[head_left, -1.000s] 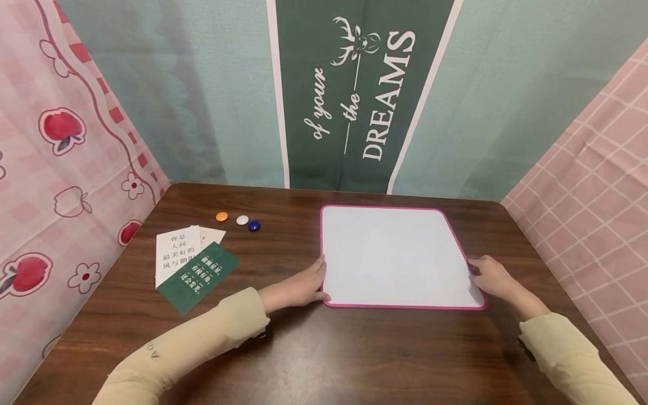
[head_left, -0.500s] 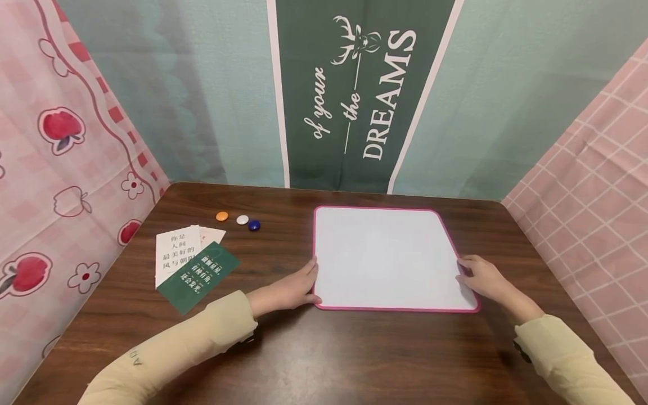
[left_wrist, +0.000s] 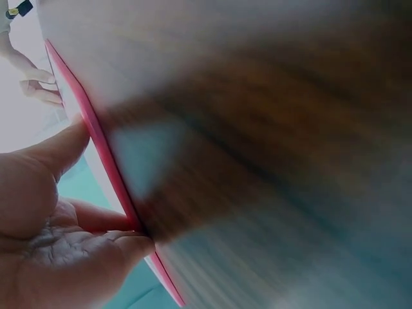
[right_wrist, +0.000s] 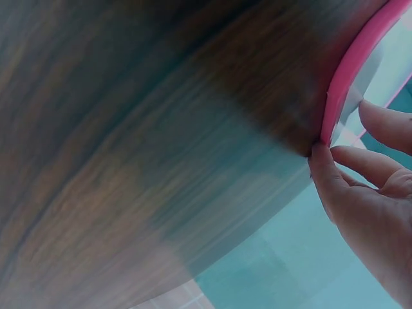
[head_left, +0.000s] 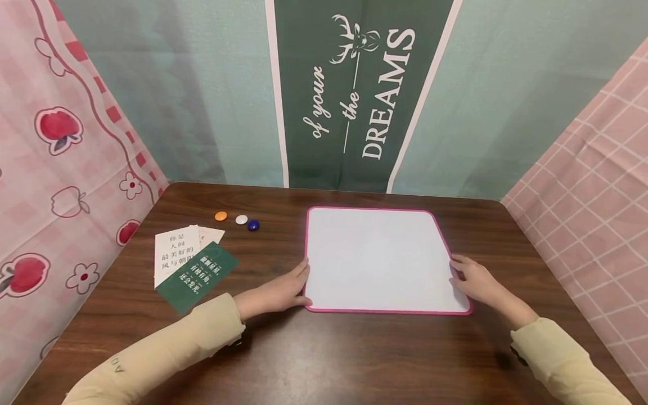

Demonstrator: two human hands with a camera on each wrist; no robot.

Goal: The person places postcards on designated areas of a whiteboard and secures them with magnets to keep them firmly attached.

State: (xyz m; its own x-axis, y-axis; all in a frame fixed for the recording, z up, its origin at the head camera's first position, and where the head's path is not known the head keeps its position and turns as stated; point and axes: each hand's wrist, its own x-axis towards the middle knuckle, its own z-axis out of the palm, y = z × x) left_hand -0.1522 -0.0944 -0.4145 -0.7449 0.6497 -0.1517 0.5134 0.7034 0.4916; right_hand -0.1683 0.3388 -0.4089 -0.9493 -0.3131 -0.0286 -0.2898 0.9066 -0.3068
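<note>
So the thing in the middle of all this is a whiteboard (head_left: 377,259), lying face up and looking pretty much level over the table (head_left: 304,360). We can't tell whether it's fully resting or a hair off the wood.

Our left grip (head_left: 280,291) has hold of the board's left edge, thumb at the near corner and fingers spread further along the pink rim (left_wrist: 106,151). Our right grip (head_left: 478,284) pinches the right edge, thumb on top and a fingertip at the outside of the rim, as the right wrist view shows.

Handling-wise, we'd guess it's light and stiff, easy to steer from both ends. The face looks smooth, so it's probably slippery under flat fingers; the rim seems the better place to hold. Doesn't strike us as fragile, though a knocked corner wouldn't be great.

Left of the board, well apart from it, there's an orange disc (head_left: 220,216), a white disc (head_left: 242,220) and a blue disc (head_left: 253,225). Nearer us but also left of the board, a green card (head_left: 194,281) overlaps a white card (head_left: 173,250), with another card (head_left: 214,233) poking out behind. Beyond the board hangs a dark green banner (head_left: 331,163).
</note>
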